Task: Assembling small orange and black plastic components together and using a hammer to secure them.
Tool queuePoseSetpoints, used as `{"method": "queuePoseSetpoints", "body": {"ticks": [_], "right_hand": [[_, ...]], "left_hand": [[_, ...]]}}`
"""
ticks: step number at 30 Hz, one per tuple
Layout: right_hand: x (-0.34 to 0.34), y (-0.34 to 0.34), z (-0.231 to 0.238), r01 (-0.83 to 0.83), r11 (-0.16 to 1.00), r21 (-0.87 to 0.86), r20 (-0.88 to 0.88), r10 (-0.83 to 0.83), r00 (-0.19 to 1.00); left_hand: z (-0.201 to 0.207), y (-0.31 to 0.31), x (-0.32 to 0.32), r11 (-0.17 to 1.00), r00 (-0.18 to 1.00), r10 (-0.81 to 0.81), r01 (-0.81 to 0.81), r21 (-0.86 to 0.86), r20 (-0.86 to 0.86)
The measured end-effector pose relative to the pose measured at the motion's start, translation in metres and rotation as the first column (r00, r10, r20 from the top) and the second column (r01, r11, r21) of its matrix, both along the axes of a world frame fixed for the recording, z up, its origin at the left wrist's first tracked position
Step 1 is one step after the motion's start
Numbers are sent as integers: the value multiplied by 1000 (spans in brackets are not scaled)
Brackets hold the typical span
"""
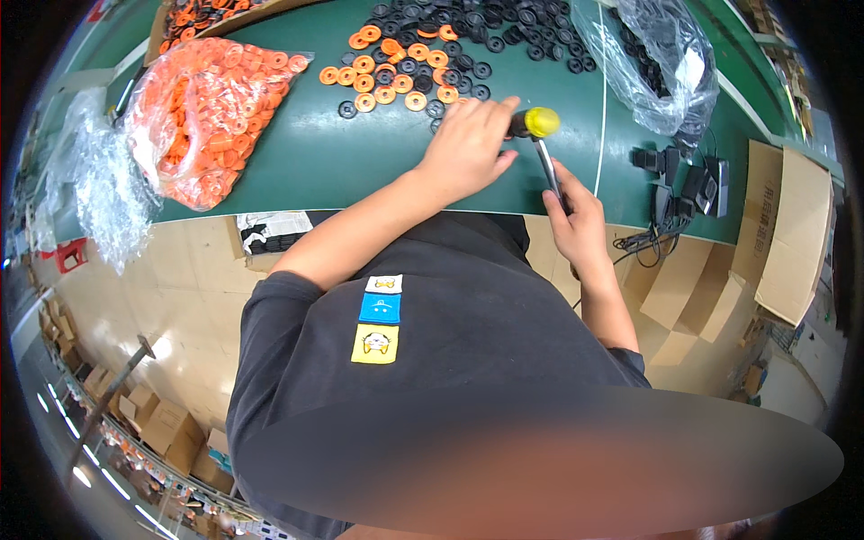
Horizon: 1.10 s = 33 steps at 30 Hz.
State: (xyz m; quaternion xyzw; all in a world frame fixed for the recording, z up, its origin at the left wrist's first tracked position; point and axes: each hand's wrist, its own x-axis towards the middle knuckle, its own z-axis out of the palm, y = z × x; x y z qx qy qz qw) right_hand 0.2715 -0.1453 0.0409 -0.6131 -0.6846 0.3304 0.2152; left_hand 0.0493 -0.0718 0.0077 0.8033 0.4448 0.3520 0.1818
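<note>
Working at green table (333, 148). Having clear bag of orange discs (216, 121) at table's left. Holding left hand (466, 151) above table with bent fingers; cannot tell whether grasping anything. Clasping in right hand (582, 223) yellow-headed hammer (544, 155) by handle, near table's front edge. Seeing loose orange discs (402, 84) and black discs (535, 52) over table's far part.

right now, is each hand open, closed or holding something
Left hand: beside the hammer's head; whether it holds anything cannot be told.
Right hand: closed, holding the hammer by its handle.
</note>
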Motion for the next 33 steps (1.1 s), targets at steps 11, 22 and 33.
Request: {"method": "queuePoseSetpoints", "body": {"ticks": [11,22,33], "right_hand": [[37,41,-12,24,983,181,203,-61,977],[-50,83,-11,-206,893,400,35,210,977],[-117,138,-24,-269,901,340,88,254,963]], "left_hand": [[27,80,-62,979,987,154,-158,127,40],[39,129,-166,820,834,550,-549,163,40],[4,62,-106,924,919,375,-381,-24,-118]]}}
